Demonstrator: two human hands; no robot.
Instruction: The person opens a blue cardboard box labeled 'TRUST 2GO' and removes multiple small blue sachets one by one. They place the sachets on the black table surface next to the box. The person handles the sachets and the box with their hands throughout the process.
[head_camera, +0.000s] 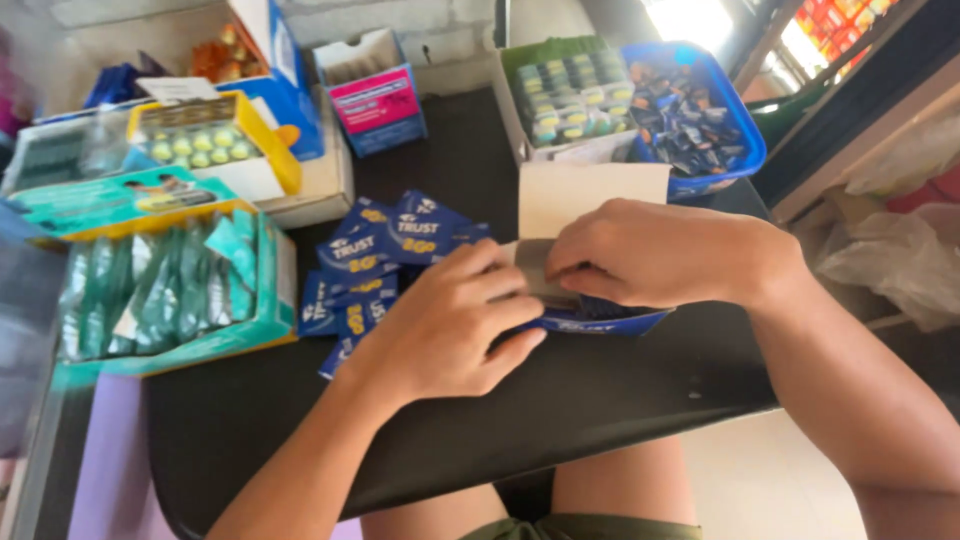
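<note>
Both hands pinched the small blue carton (590, 318) on the desk (600, 390): left hand (450, 325) steadied it, right hand (650, 255) bent its flap (590, 195) open, loose blue sachets (385, 260) beside it.

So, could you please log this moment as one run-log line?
left hand: on blue carton | right hand: gripping carton's flap | blue sachets: heaped left of the hands | surface: black table
</note>
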